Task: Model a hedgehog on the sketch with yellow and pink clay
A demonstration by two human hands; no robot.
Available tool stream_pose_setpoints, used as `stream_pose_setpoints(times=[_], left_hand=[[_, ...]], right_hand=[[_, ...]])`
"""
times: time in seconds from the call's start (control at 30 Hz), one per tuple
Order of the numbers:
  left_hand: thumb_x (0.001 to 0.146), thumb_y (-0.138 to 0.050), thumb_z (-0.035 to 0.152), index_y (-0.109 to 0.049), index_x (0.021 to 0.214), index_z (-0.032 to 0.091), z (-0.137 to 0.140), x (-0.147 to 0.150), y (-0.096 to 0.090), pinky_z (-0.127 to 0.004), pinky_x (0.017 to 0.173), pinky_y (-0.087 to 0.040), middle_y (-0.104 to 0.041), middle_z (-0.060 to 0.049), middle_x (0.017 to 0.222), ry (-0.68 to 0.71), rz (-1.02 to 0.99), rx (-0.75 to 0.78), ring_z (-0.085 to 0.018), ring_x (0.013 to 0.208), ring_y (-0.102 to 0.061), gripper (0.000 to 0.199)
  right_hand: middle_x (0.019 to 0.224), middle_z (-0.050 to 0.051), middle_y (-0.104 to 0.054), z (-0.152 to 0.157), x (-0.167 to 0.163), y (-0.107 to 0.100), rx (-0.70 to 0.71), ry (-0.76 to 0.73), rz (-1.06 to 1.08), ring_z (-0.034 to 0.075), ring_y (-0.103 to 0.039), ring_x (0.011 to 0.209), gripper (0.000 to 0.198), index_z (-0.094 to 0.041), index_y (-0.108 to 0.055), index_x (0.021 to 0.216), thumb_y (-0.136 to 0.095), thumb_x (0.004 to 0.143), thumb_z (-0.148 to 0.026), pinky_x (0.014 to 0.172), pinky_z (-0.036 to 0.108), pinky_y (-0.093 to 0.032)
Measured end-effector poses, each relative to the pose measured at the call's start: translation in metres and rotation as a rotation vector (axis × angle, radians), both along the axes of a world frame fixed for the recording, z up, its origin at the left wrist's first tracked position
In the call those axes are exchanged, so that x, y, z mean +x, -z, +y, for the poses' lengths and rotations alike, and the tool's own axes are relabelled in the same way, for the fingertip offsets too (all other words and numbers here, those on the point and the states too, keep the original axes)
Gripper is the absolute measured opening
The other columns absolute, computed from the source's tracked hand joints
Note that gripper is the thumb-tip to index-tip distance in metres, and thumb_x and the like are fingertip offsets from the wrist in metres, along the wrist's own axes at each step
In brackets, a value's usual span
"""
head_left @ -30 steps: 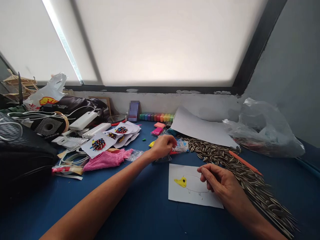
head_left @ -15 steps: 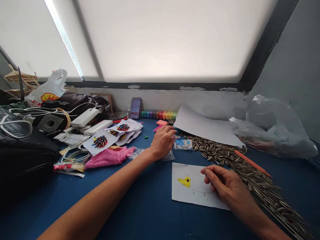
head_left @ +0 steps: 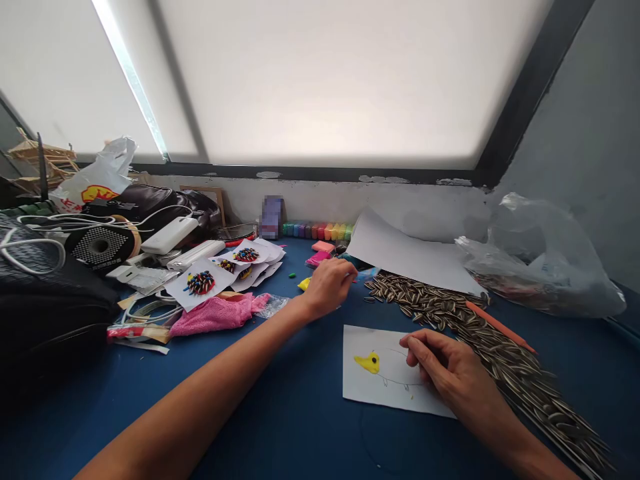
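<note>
My right hand (head_left: 453,370) rests over the right side of a white card (head_left: 363,393), thumb and forefinger pinched together; whatever is between them is too small to make out. On the card a yellow clay head (head_left: 369,363) with a black eye joins a pencil outline of a body with small legs. My left hand (head_left: 327,288) reaches to the middle of the table with curled fingers, their grip hidden. Just past its fingertips lies a blue-and-clear plastic packet (head_left: 369,274). Beside the hand are a yellow lump (head_left: 304,284) and a pink packet (head_left: 319,258).
Striped sunflower seeds (head_left: 525,373) spread along the right, with an orange pencil-like stick (head_left: 500,327) on them. Behind are white paper (head_left: 410,253) and a plastic bag (head_left: 550,267). Decorated cards (head_left: 200,283), a pink cloth (head_left: 215,319) and a black bag (head_left: 45,287) crowd the left.
My left hand has shifted slightly down and right. The blue-and-clear packet has moved back from where it lay, and the yellow lump now shows beside the hand. My right hand stays pinched over the card.
</note>
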State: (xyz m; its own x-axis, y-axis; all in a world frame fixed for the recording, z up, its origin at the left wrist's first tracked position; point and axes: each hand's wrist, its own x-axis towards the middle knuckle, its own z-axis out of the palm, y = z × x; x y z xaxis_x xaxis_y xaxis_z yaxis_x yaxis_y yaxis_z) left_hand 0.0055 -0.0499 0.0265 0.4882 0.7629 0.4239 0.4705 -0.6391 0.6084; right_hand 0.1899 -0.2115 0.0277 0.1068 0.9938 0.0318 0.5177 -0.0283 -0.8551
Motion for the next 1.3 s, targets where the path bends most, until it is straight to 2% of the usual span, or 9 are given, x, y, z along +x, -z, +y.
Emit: stream_pose_setpoints(times=[0.1, 0.2, 0.43, 0.6, 0.77, 0.93, 1.1, 1.2, 1.3], left_hand=[[0.088, -0.043, 0.019, -0.059, 0.085, 0.015, -0.005, 0.003, -0.015, -0.028, 0.078, -0.048, -0.064, -0.006, 0.085, 0.037, -0.157, -0.156, -0.016, 0.083, -0.06, 0.016], [0.088, -0.041, 0.019, -0.055, 0.085, 0.014, -0.014, 0.008, -0.025, -0.024, 0.065, -0.051, -0.06, -0.002, 0.076, 0.168, -0.23, -0.372, -0.011, 0.068, -0.06, 0.015], [0.087, -0.051, 0.023, -0.057, 0.084, 0.012, -0.037, 0.016, -0.034, -0.018, 0.052, -0.049, -0.053, 0.001, 0.065, 0.41, -0.189, -0.676, -0.007, 0.053, -0.054, 0.013], [0.089, -0.056, 0.044, -0.061, 0.091, 0.011, -0.048, 0.014, -0.034, -0.021, 0.054, -0.05, -0.055, 0.0, 0.071, 0.547, -0.171, -0.772, -0.008, 0.058, -0.055, 0.034], [0.065, -0.083, 0.042, -0.06, 0.106, 0.011, -0.065, 0.0, -0.02, -0.026, 0.059, -0.052, -0.066, -0.004, 0.076, 0.482, -0.329, -0.959, -0.013, 0.063, -0.063, 0.056], [0.066, -0.082, 0.044, -0.064, 0.086, 0.01, -0.078, -0.016, -0.014, -0.026, 0.056, -0.052, -0.065, -0.002, 0.069, 0.339, -0.455, -0.986, -0.011, 0.058, -0.061, 0.044], [0.067, -0.081, 0.038, -0.066, 0.077, 0.009, -0.08, -0.021, -0.017, -0.02, 0.06, -0.049, -0.066, -0.002, 0.069, 0.448, -0.343, -1.007, -0.007, 0.06, -0.06, 0.034], [0.066, -0.082, 0.033, -0.065, 0.079, 0.009, -0.082, -0.019, -0.018, -0.021, 0.06, -0.049, -0.066, -0.002, 0.066, 0.467, -0.366, -1.043, -0.008, 0.059, -0.061, 0.032], [0.065, -0.084, 0.031, -0.058, 0.077, 0.011, -0.085, -0.017, -0.019, -0.026, 0.066, -0.053, -0.067, -0.003, 0.066, 0.389, -0.57, -1.059, -0.012, 0.062, -0.066, 0.034]], right_hand=[[0.051, -0.002, -0.051, 0.0, -0.001, -0.004, 0.007, 0.014, 0.013, 0.011, -0.038, 0.042, 0.044, -0.022, -0.064, 0.071, -0.053, 0.081, -0.063, 0.037, 0.024, -0.028], [0.058, 0.001, -0.057, 0.001, 0.001, -0.009, 0.041, 0.043, 0.03, 0.012, -0.044, 0.047, 0.042, -0.021, -0.065, 0.071, -0.058, 0.078, -0.063, 0.042, 0.025, -0.035], [0.078, 0.005, -0.067, 0.004, 0.013, -0.019, 0.111, 0.121, 0.133, 0.017, -0.058, 0.062, 0.053, -0.021, -0.066, 0.099, -0.053, 0.08, -0.069, 0.059, 0.03, -0.051], [0.065, 0.003, -0.064, 0.002, 0.012, -0.019, 0.059, 0.041, 0.183, 0.016, -0.058, 0.06, 0.045, -0.02, -0.067, 0.08, -0.06, 0.079, -0.065, 0.058, 0.029, -0.05], [0.061, 0.0, -0.059, -0.002, 0.007, -0.016, 0.048, 0.006, 0.231, 0.013, -0.052, 0.056, 0.041, -0.02, -0.066, 0.076, -0.063, 0.079, -0.06, 0.054, 0.025, -0.045], [0.059, -0.001, -0.057, -0.006, -0.002, -0.02, 0.022, -0.045, 0.253, 0.012, -0.051, 0.055, 0.04, -0.02, -0.067, 0.072, -0.063, 0.081, -0.059, 0.055, 0.024, -0.044], [0.058, -0.001, -0.055, -0.007, -0.005, -0.021, 0.052, -0.011, 0.262, 0.012, -0.05, 0.055, 0.039, -0.021, -0.066, 0.07, -0.065, 0.08, -0.058, 0.056, 0.025, -0.044], [0.063, 0.0, -0.058, -0.008, -0.005, -0.023, 0.08, 0.03, 0.375, 0.013, -0.052, 0.057, 0.042, -0.022, -0.07, 0.084, -0.061, 0.08, -0.062, 0.056, 0.027, -0.047], [0.081, 0.005, -0.066, -0.011, -0.008, -0.025, 0.05, 0.001, 0.436, 0.015, -0.056, 0.063, 0.05, -0.022, -0.068, 0.101, -0.056, 0.082, -0.066, 0.056, 0.028, -0.049]])
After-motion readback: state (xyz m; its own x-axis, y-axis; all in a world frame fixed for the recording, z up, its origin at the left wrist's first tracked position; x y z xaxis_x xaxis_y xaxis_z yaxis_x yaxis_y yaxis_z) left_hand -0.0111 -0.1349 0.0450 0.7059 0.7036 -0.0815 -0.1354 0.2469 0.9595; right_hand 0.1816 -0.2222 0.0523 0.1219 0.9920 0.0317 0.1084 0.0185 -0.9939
